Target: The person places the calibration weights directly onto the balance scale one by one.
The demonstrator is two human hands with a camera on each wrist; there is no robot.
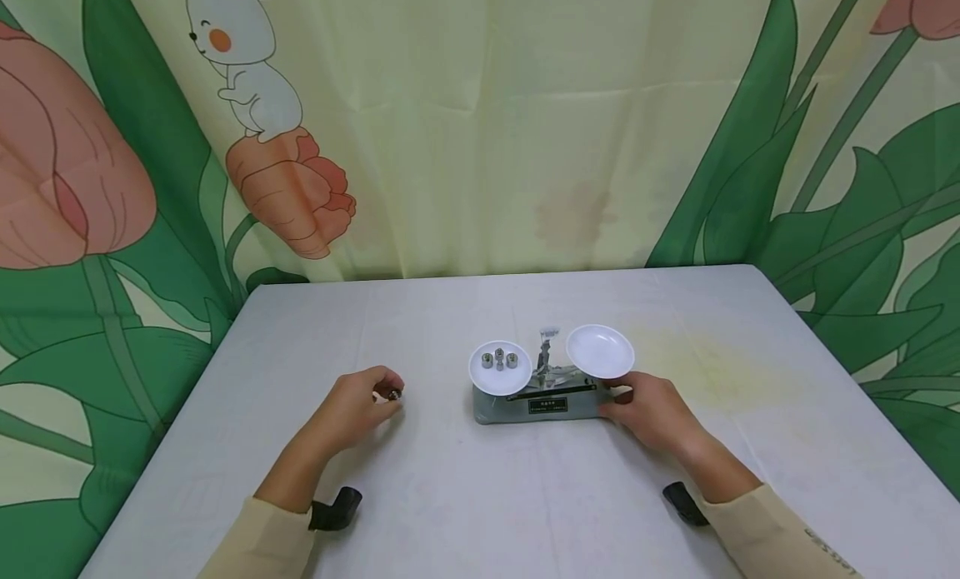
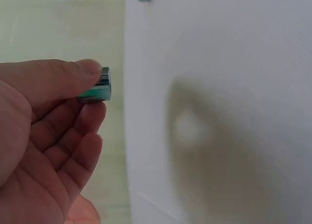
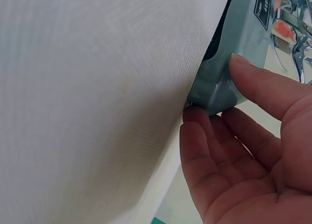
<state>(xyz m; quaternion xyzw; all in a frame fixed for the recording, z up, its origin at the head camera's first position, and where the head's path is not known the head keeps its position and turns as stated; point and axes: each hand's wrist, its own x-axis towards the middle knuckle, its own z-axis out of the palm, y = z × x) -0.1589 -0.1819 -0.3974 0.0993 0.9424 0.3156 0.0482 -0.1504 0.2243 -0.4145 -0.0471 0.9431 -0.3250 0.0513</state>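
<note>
A grey-based balance scale (image 1: 547, 406) with two white pans stands on the table. Three small metal weights (image 1: 499, 360) sit on its left pan (image 1: 501, 385), which hangs lower than the bare right pan (image 1: 600, 351). My right hand (image 1: 652, 412) grips the right end of the base, thumb on the front face and fingers around the corner, as the base (image 3: 229, 77) shows in the right wrist view. To the left of the scale, my left hand (image 1: 363, 411) pinches a shiny cylindrical metal weight (image 2: 101, 87) between thumb and fingertips, above the table.
A white cloth covers the table (image 1: 480, 504). Behind it hangs a curtain (image 1: 480, 129) printed with flowers, a rabbit and a carrot. Black wrist cameras, one on the left wrist (image 1: 336, 509) and one on the right (image 1: 684, 504), stick out inward over the table.
</note>
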